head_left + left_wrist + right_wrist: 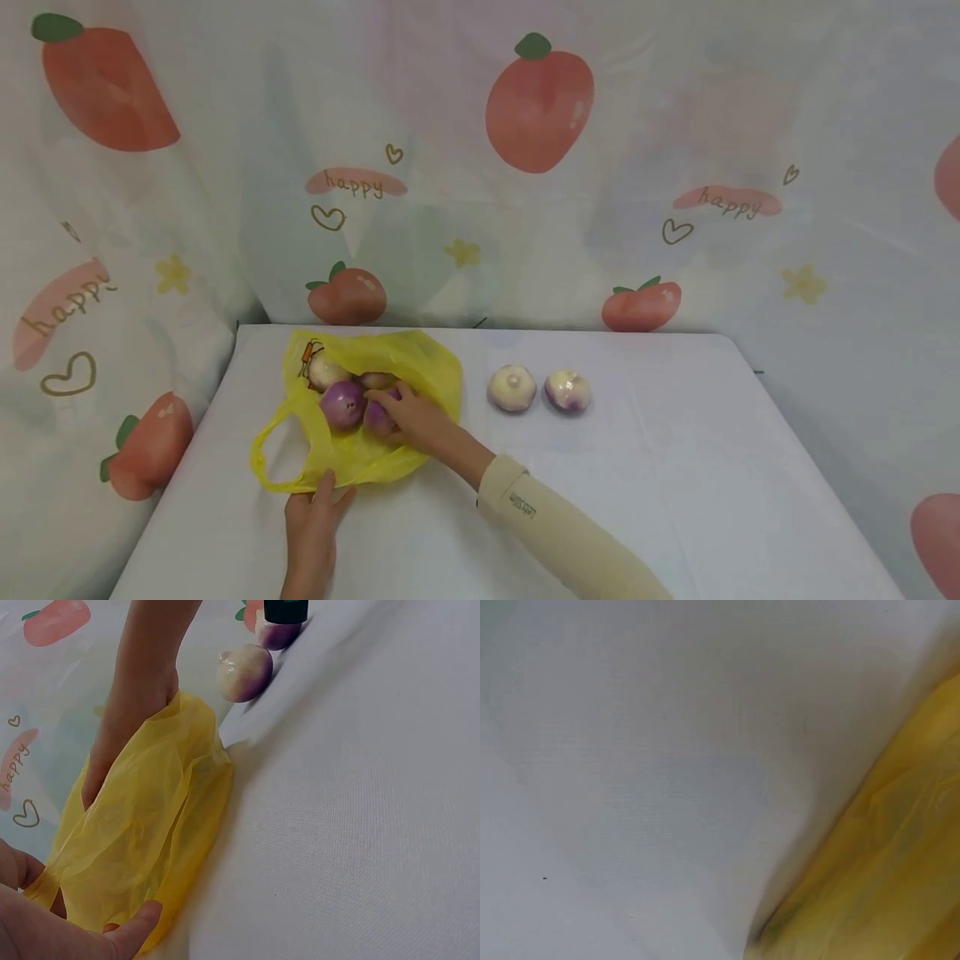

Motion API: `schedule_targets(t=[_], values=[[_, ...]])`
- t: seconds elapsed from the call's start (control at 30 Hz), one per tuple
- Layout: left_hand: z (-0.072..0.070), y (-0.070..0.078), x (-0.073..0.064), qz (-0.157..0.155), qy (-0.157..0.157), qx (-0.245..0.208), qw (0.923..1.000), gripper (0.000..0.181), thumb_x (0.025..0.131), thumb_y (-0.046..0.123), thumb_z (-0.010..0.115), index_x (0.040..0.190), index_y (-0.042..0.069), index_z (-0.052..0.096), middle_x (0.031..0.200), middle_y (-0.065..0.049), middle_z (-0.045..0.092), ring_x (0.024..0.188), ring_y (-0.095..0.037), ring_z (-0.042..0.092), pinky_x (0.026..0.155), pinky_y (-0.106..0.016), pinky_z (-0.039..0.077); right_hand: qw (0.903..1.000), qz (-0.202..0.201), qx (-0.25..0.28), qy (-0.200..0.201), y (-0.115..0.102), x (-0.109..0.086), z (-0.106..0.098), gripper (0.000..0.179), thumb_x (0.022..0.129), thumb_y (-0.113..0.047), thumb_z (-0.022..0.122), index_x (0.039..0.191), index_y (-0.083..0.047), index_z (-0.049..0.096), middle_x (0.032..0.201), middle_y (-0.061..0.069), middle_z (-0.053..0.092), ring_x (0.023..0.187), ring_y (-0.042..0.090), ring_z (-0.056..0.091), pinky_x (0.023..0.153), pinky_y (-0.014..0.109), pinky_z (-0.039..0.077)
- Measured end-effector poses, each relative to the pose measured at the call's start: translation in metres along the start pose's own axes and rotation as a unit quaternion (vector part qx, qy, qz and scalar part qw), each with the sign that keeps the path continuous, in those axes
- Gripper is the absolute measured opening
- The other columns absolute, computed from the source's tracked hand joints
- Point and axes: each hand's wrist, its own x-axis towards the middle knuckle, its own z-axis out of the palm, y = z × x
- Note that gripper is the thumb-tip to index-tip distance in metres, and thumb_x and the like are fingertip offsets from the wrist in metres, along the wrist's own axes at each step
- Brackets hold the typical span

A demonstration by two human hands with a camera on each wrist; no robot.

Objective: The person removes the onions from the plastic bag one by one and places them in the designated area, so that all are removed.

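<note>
A yellow plastic bag (442, 367) lies with its mouth spread on the table, one handle looped out to the left. My left hand (311, 517) grips the bag's near edge; the left wrist view shows thumb and fingers (139, 930) at the film. Reaching into the mouth, my right hand (420, 421) curls its fingers over a purple onion (380, 417). Beside that sit another purple onion (342, 406), a pale one (327, 372) and a partly covered one (377, 380). The right wrist view shows the bag's side (885, 877), not the hand.
Two white-and-purple onions, one paler (512, 388) and one more purple below (567, 392), stand on the white table (660, 483) right of the bag. Behind and to the left hangs a printed curtain (450, 108) with fruit pictures.
</note>
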Motion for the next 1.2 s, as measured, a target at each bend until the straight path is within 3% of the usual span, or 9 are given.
schedule_targets(t=[0.13, 0.27, 0.57, 0.8, 1.07, 1.2], values=[[0.001, -0.001, 0.001, -0.006, 0.007, 0.005, 0.9999, 0.056, 0.096, 0.035, 0.053, 0.140, 0.007, 0.033, 0.135, -0.007, 0.036, 0.122, -0.022, 0.041, 0.083, -0.029, 0.055, 0.9992, -0.010, 0.021, 0.033, 0.001, -0.001, 0.000, 0.053, 0.089, -0.022, 0.066, 0.138, -0.020, 0.045, 0.129, 0.012, 0.045, 0.110, 0.020, 0.051, 0.101, 0.024, 0.042], [0.001, -0.003, 0.003, -0.008, 0.015, 0.009, 0.9998, 0.054, 0.096, 0.034, 0.052, 0.140, 0.007, 0.034, 0.135, -0.007, 0.037, 0.122, -0.022, 0.042, 0.083, -0.029, 0.055, 0.9987, -0.009, 0.032, 0.039, 0.001, -0.003, -0.002, 0.050, 0.089, -0.019, 0.066, 0.136, -0.020, 0.048, 0.128, 0.012, 0.045, 0.107, 0.020, 0.053, 0.100, 0.024, 0.043], [0.001, -0.005, 0.007, -0.007, 0.014, 0.009, 0.9998, 0.053, 0.097, 0.032, 0.051, 0.140, 0.008, 0.034, 0.135, -0.006, 0.037, 0.122, -0.022, 0.042, 0.083, -0.029, 0.056, 0.9986, -0.019, -0.012, 0.049, -0.001, -0.006, -0.002, 0.050, 0.090, -0.019, 0.065, 0.136, -0.020, 0.046, 0.125, 0.012, 0.047, 0.094, 0.019, 0.057, 0.093, 0.022, 0.048], [0.003, 0.001, -0.001, 0.002, 0.004, 0.007, 1.0000, 0.052, 0.097, 0.031, 0.050, 0.140, 0.007, 0.034, 0.135, -0.007, 0.038, 0.123, -0.022, 0.041, 0.084, -0.030, 0.055, 0.9971, -0.019, -0.023, 0.069, -0.005, -0.007, 0.001, 0.042, 0.096, -0.020, 0.057, 0.136, -0.016, 0.045, 0.138, 0.015, 0.039, 0.104, 0.025, 0.057, 0.092, 0.026, 0.050], [0.001, 0.004, -0.005, 0.005, -0.007, -0.015, 0.9998, 0.054, 0.096, 0.032, 0.053, 0.139, 0.005, 0.034, 0.134, -0.007, 0.038, 0.123, -0.022, 0.041, 0.085, -0.031, 0.054, 0.9938, -0.036, -0.064, 0.083, -0.005, -0.007, 0.003, 0.034, 0.096, -0.020, 0.056, 0.129, -0.014, 0.049, 0.124, 0.011, 0.048, 0.097, 0.022, 0.056, 0.089, 0.024, 0.051], [0.002, 0.002, -0.003, 0.002, -0.004, -0.016, 0.9999, 0.055, 0.096, 0.032, 0.054, 0.139, 0.005, 0.034, 0.134, -0.008, 0.038, 0.123, -0.022, 0.041, 0.085, -0.030, 0.055, 0.9946, -0.034, -0.060, 0.077, -0.005, -0.008, 0.002, 0.034, 0.096, -0.018, 0.056, 0.128, -0.014, 0.048, 0.120, 0.008, 0.047, 0.095, 0.020, 0.055, 0.088, 0.021, 0.050]])
